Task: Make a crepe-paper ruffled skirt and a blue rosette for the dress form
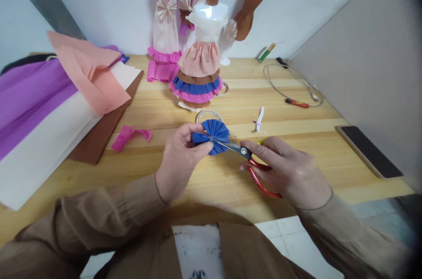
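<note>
A pleated blue crepe paper rosette [216, 128] is pinched between the thumb and fingers of my left hand [180, 156], held above the table's front half. My right hand [290, 169] grips red-handled scissors [259, 178]. Their dark blades reach left across the rosette, with the tips near its centre; whether they are cutting the paper I cannot tell. Just behind the rosette lies a roll of tape [209, 115]. A small mannequin in a layered paper dress [199, 59] stands upright beyond it.
More dressed mannequins [165, 24] stand along the wall. Crepe paper sheets [39, 107] are piled at left, near a pink paper scrap [130, 137]. A white strip [260, 118], a cable [268, 77], a red-handled tool [297, 103], a glue-like tube [267, 52] and a phone [369, 150] lie rightward.
</note>
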The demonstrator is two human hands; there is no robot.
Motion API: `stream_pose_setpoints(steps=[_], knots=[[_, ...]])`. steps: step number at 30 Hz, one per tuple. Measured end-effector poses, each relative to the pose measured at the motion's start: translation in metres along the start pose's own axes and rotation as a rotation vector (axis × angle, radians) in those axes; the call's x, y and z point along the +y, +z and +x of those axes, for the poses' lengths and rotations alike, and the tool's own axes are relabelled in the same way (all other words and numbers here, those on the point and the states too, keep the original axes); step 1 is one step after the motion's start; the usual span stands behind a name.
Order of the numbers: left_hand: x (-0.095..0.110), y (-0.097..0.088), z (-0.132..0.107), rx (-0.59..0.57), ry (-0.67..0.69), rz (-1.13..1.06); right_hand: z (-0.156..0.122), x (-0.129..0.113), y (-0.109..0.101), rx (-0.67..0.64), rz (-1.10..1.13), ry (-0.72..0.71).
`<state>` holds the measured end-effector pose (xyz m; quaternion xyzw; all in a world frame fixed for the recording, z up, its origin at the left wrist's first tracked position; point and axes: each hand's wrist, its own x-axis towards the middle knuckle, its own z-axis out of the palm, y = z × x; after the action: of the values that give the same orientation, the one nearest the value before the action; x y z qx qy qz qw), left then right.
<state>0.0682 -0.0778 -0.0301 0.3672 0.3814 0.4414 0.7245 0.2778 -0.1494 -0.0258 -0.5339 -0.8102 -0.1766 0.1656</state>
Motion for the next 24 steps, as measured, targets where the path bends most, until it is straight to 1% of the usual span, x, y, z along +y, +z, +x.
stream_pose_setpoints(steps=[6,13,24], knots=[[-0.0003,0.0006,0.0013,0.032,-0.015,-0.024,0.0011,0.0005,-0.0023,0.041,-0.059,-0.026],[0.0006,-0.0001,0.0019,0.030,-0.026,-0.036,0.0037,-0.0028,-0.0061,-0.008,0.017,-0.002],[-0.0020,-0.0005,0.0016,0.017,-0.032,-0.004,0.0052,-0.0066,-0.0036,0.002,0.017,-0.005]])
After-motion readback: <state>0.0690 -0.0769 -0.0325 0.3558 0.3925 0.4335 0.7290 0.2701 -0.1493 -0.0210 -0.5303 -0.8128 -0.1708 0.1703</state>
